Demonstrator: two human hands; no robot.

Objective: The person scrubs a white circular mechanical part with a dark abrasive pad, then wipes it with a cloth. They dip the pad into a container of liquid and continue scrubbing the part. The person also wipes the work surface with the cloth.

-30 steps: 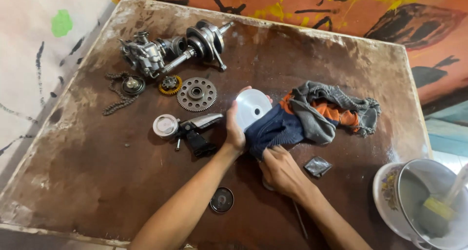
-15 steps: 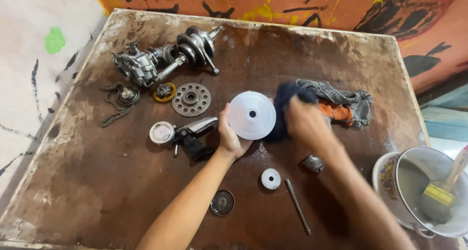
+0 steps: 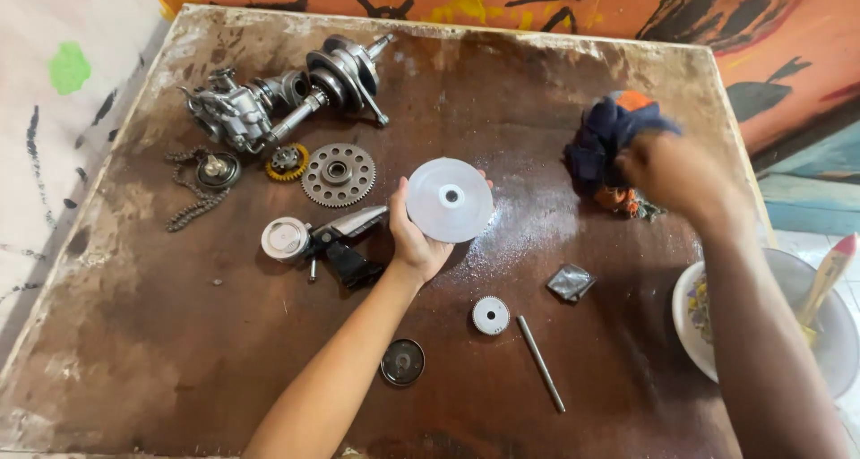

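Disc: round pale silver metal disc (image 3: 450, 199) with a small centre hole, smooth, held tilted just above the brown surface (image 3: 179, 334).
Left hand (image 3: 414, 240): fingers curled round the disc's lower-left rim.
Right hand (image 3: 672, 172): blurred, closed on a bunched dark blue and orange rag (image 3: 605, 141).

The round disc (image 3: 450, 199) in the left hand (image 3: 414, 242) looks like smooth, pale metal with a dull satin sheen. The rag (image 3: 609, 141) bunched in the right hand (image 3: 674, 174) is soft, matt cloth, dark blue and orange. The table (image 3: 224, 351) is worn brown wood, stained, with a wet gloss near the middle. The large gear (image 3: 338, 174) at far left is grey, matt metal.
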